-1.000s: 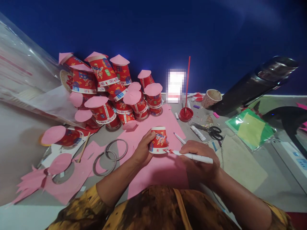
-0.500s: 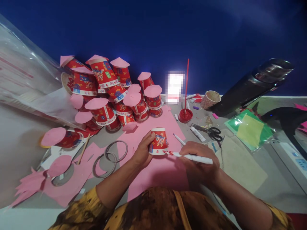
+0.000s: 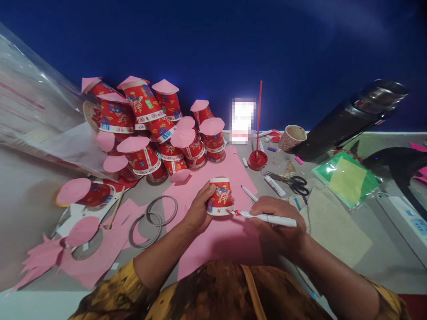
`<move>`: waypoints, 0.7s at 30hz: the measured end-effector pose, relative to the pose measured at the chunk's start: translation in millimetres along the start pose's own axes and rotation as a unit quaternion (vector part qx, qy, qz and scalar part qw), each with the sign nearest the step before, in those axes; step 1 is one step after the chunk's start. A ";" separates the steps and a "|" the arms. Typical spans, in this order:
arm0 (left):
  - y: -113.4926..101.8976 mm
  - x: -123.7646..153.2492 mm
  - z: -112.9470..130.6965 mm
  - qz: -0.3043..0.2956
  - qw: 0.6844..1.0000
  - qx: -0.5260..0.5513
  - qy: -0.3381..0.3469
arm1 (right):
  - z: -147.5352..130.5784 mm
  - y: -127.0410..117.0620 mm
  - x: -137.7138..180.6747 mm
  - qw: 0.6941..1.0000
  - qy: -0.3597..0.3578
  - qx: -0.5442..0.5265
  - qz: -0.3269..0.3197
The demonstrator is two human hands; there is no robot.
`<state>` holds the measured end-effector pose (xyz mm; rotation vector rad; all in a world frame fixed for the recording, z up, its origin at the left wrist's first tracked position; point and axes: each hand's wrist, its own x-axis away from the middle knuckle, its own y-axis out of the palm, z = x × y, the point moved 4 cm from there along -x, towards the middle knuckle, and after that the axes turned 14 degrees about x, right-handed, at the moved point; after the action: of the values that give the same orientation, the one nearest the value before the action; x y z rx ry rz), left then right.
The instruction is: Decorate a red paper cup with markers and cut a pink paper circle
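Mottled brown-and-yellow top (image 3: 213, 295) along the bottom edge, short sleeves (image 3: 110, 289) ending near the elbows. Thin tan strap (image 3: 252, 289) running down the chest. The left hand (image 3: 197, 212) and right hand (image 3: 279, 221) are bare.

Cup (image 3: 220, 197): printed paper w/ slight sheen, white rolled rim. Pen (image 3: 267, 217): smooth white plastic, semi-gloss. Pink sheet (image 3: 220, 240) under both: matt paper, no shine. Cup pile (image 3: 160, 129): same coated paper, matt pink paper caps. Rings (image 3: 154, 217): look metal, dull grey. Stick (image 3: 116, 207): bare wood. Scissors (image 3: 288, 180): metal blades, glossy black plastic handles. Bag (image 3: 40, 115): clear plastic film, crinkled, v. glossy. Flask (image 3: 350, 118): glossy black body, shiny metal-looking end. Green pack (image 3: 347, 178): cellophane-like, reflective. Worktop (image 3: 26, 191): grey, smooth, matt. Sleeve (image 3: 216, 293): patterned cloth.
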<state>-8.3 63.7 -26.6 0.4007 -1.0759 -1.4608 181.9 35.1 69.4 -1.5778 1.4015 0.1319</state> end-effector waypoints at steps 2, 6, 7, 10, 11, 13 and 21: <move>0.1 0.1 0.3 0.000 1.000 0.002 0.002 | 1.3 -0.4 0.2 1.000 0.010 0.002 -0.001; 1.1 0.0 -0.1 0.000 1.000 0.011 0.002 | 0.9 0.5 -0.2 1.000 0.001 0.002 0.008; 1.3 -0.1 -0.2 0.001 1.000 0.014 0.002 | 0.9 0.5 -0.4 1.000 0.002 0.001 0.007; 0.7 -0.2 -0.6 0.005 1.000 0.026 -0.004 | 3.4 -0.8 0.6 0.999 0.033 -0.008 -0.004; 0.0 -0.3 -0.7 0.007 0.999 0.030 -0.008 | 5.3 -1.5 1.9 0.998 0.053 -0.014 -0.006; -1.9 -0.4 -0.9 0.011 0.999 0.038 -0.019 | 10.0 -2.7 6.4 0.995 0.095 -0.027 -0.001; -6.1 -1.0 -0.7 0.011 0.997 0.054 -0.059 | 22.9 -1.8 18.4 0.984 0.155 -0.075 0.033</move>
<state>-11.1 63.4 -32.1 0.3808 -1.2539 -1.4261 200.8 38.0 47.0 -1.7312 1.7198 0.0327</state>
